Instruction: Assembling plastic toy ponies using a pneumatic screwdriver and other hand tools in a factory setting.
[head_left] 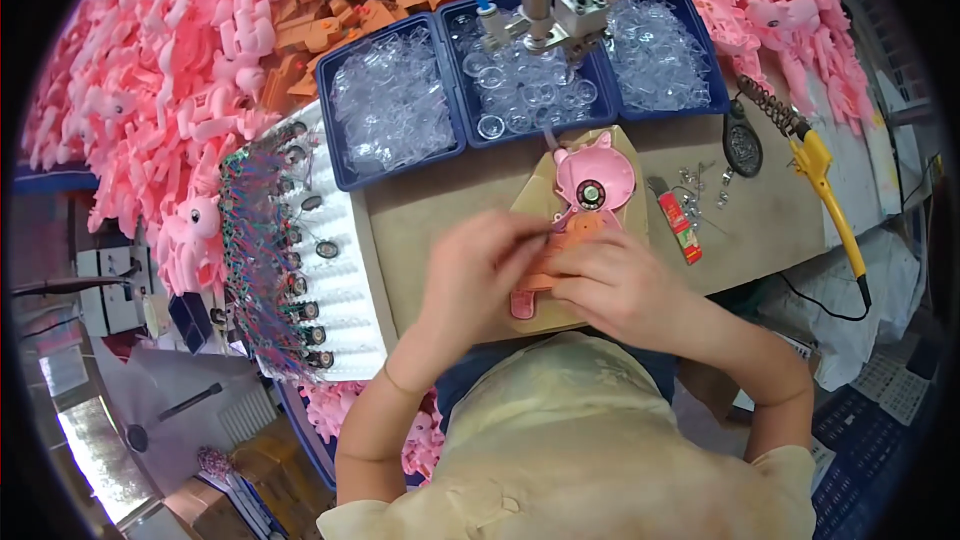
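In the head view, the pink half-shell [612, 162] of an animal-shaped toy lies just below the middle blue bin [500, 140], on a tan pad [537, 192]; its rounded head end is nearest the bin, its hollow side faces up, and a dark-ringed round speaker [591, 194] sits in it; an orange piece [583, 228] lies over the shell's body, farther from the bin than the speaker, partly hidden by fingers; the left hand [478, 265], below the bin and to its left, arches over with thumb and fingers drawn together at the orange piece's left edge; the right hand [625, 290], below the bin and to its right, reaches in with bent fingers against the same piece; whether either hand grips it, I cannot tell.
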`<action>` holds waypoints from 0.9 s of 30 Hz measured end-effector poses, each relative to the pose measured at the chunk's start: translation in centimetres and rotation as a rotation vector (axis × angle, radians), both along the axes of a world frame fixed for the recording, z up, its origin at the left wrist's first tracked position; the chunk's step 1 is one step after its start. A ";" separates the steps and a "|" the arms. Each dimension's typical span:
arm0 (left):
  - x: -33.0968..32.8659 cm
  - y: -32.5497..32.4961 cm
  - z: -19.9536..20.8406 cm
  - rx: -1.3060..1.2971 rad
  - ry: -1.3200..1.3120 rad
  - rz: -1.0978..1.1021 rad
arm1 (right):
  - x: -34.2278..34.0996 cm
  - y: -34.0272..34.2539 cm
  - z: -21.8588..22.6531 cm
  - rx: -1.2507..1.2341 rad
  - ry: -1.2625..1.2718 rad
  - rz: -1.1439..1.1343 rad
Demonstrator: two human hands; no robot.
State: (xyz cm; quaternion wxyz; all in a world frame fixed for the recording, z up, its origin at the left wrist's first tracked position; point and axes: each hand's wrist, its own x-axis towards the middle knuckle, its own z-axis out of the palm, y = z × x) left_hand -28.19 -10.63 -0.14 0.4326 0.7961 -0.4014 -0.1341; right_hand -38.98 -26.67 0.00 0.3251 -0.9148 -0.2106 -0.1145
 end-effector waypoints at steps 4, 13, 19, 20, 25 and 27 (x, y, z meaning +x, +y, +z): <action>-3.6 1.0 0.0 0.032 -0.515 -0.074 | -2.9 -1.6 -1.1 0.029 -0.156 -0.200; -7.0 1.3 -2.4 0.233 -0.513 0.020 | -5.6 -0.8 1.2 0.557 0.672 -0.259; -6.7 1.5 -1.6 0.237 -0.471 -0.013 | -6.3 -0.9 0.5 0.547 0.504 -0.625; -6.6 1.6 -1.5 0.228 -0.451 -0.037 | -6.3 -1.0 0.2 0.540 0.503 -0.638; -6.6 1.4 -1.6 0.235 -0.575 0.043 | -5.8 -1.8 -0.6 0.310 0.259 -0.649; -6.9 1.1 -1.6 0.239 -0.573 0.036 | -5.9 -2.4 -2.4 0.190 0.151 -0.604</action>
